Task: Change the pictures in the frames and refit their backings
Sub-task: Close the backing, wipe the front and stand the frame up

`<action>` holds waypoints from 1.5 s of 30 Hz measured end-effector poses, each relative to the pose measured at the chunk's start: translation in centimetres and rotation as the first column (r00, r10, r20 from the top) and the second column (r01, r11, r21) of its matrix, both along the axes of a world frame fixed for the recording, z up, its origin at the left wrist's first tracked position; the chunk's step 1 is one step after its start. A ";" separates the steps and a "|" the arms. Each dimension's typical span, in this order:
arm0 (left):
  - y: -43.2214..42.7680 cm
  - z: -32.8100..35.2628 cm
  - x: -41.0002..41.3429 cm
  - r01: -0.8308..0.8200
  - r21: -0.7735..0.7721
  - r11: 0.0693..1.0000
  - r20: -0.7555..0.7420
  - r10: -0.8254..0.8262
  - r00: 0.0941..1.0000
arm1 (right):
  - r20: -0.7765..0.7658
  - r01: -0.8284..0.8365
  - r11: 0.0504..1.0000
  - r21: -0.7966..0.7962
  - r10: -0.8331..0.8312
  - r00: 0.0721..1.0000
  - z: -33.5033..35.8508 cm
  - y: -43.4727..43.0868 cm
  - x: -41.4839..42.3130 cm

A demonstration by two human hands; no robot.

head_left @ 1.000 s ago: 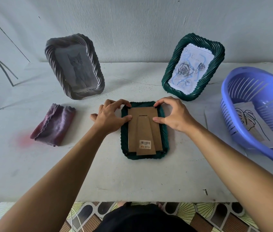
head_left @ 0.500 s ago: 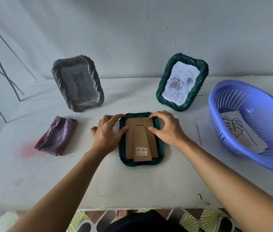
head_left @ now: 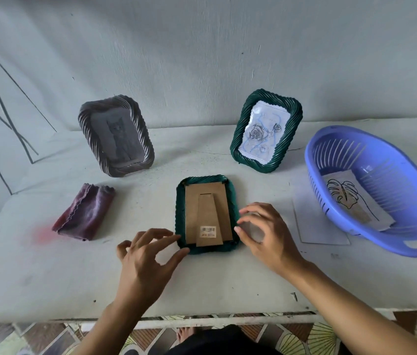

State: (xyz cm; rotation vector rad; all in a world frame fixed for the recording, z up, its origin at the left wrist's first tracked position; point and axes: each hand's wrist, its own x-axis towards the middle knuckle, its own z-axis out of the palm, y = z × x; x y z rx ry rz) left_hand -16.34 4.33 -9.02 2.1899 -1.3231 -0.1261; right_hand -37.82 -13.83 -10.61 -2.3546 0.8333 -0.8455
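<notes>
A dark green woven frame (head_left: 181, 201) lies face down in the middle of the white table, its brown cardboard backing (head_left: 207, 213) with a stand and barcode label facing up. My left hand (head_left: 146, 262) hovers at the frame's near left corner, fingers spread and loosely bent, the thumb tip at the rim. My right hand (head_left: 266, 234) is beside the frame's near right edge, fingers loosely curled, holding nothing. A grey woven frame (head_left: 115, 135) with a cat picture stands at the back left. A second green frame (head_left: 266, 129) with a rose picture stands at the back right.
A folded purple cloth (head_left: 84, 213) lies left of the flat frame. A blue plastic basket (head_left: 371, 190) on the right holds a leaf drawing (head_left: 350, 201). A white sheet (head_left: 314, 226) lies beside the basket. The table's front edge (head_left: 202, 321) is close to me.
Both hands have come off the top corners of the backing and drawn back to the frame's near corners. The camera view has tilted up and back.
</notes>
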 end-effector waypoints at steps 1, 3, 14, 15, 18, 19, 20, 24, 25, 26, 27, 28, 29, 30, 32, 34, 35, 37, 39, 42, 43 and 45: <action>0.1 -0.1 -0.3 -0.010 -0.006 1.000 -0.006 0.010 1.000 | -0.005 -0.001 1.000 0.004 0.001 1.000 -0.1 0.4 -0.3; 0.2 -0.4 -0.9 -0.030 -0.018 0.999 -0.016 0.030 0.999 | -0.006 0.000 1.000 0.011 0.000 1.000 -0.2 0.9 -0.5; -1.2 -0.1 -2.6 -0.237 -0.052 0.970 -0.229 0.219 0.948 | 0.005 0.049 0.996 0.073 -0.049 0.999 -0.5 0.4 0.5; -1.5 0.0 -2.7 -0.264 -0.045 0.964 -0.246 0.245 0.938 | 0.006 0.064 0.995 0.075 -0.065 0.998 -0.6 0.4 0.6; -1.9 0.4 -3.3 -0.325 -0.050 0.944 -0.271 0.300 0.915 | 0.019 0.123 0.989 0.083 -0.125 0.992 -0.6 0.9 0.9; -1.9 0.4 -3.5 -0.343 -0.059 0.937 -0.276 0.315 0.908 | 0.030 0.140 0.986 0.090 -0.143 0.989 -0.6 1.1 0.9; -2.0 0.4 -3.7 -0.359 -0.069 0.931 -0.281 0.328 0.902 | 0.047 0.155 0.983 0.099 -0.160 0.986 -0.6 1.3 0.9; -2.3 0.2 -3.8 -0.405 -0.090 0.910 -0.311 0.361 0.879 | 0.090 0.209 0.963 0.168 -0.226 0.970 -0.4 1.6 1.3; -2.4 0.2 -3.8 -0.416 -0.090 0.905 -0.312 0.371 0.874 | 0.097 0.220 0.959 0.180 -0.240 0.966 -0.4 1.6 1.4; -2.5 0.2 -3.8 -0.427 -0.088 0.900 -0.313 0.382 0.870 | 0.104 0.229 0.954 0.193 -0.253 0.962 -0.4 1.6 1.5; -2.6 0.3 -3.9 -0.436 -0.085 0.896 -0.312 0.392 0.865 | 0.111 0.237 0.949 0.208 -0.264 0.958 -0.4 1.7 1.6; -2.7 0.3 -4.0 -0.444 -0.082 0.892 -0.313 0.400 0.861 | 0.116 0.242 0.945 0.220 -0.272 0.955 -0.4 1.7 1.7; -2.8 0.3 -4.1 -0.449 -0.081 0.890 -0.311 0.405 0.859 | 0.116 0.248 0.942 0.226 -0.279 0.953 -0.4 1.7 1.9; -2.8 0.4 -4.2 -0.450 -0.076 0.890 -0.308 0.408 0.859 | 0.114 0.254 0.940 0.227 -0.284 0.952 -0.4 1.7 2.0; -3.0 0.5 -4.2 -0.455 -0.054 0.889 -0.306 0.419 0.855 | 0.110 0.268 0.936 0.228 -0.298 0.948 -0.4 1.6 2.2; -3.2 0.6 -4.1 -0.472 -0.033 0.881 -0.325 0.437 0.839 | 0.112 0.282 0.931 0.230 -0.314 0.943 -0.4 1.5 2.4; -3.3 0.7 -4.1 -0.480 -0.030 0.877 -0.339 0.443 0.830 | 0.110 0.289 0.929 0.233 -0.320 0.941 -0.4 1.5 2.5; -3.4 0.8 -4.2 -0.490 -0.031 0.871 -0.368 0.446 0.816 | 0.109 0.293 0.926 0.238 -0.325 0.939 -0.5 1.5 2.5; -3.4 0.9 -4.3 -0.504 -0.030 0.863 -0.394 0.453 0.799 | 0.112 0.293 0.926 0.238 -0.325 0.939 -0.6 1.6 2.5; -3.6 0.7 -4.4 -0.529 -0.014 0.849 -0.407 0.478 0.778 | 0.115 0.294 0.928 0.230 -0.326 0.938 -0.6 1.7 2.5; -3.6 0.6 -4.4 -0.533 -0.009 0.846 -0.405 0.484 0.776 | 0.114 0.293 0.928 0.232 -0.325 0.939 -0.6 1.7 2.5; -3.7 0.6 -4.4 -0.536 -0.001 0.844 -0.401 0.490 0.774 | 0.109 0.295 0.925 0.241 -0.328 0.939 -0.5 1.7 2.6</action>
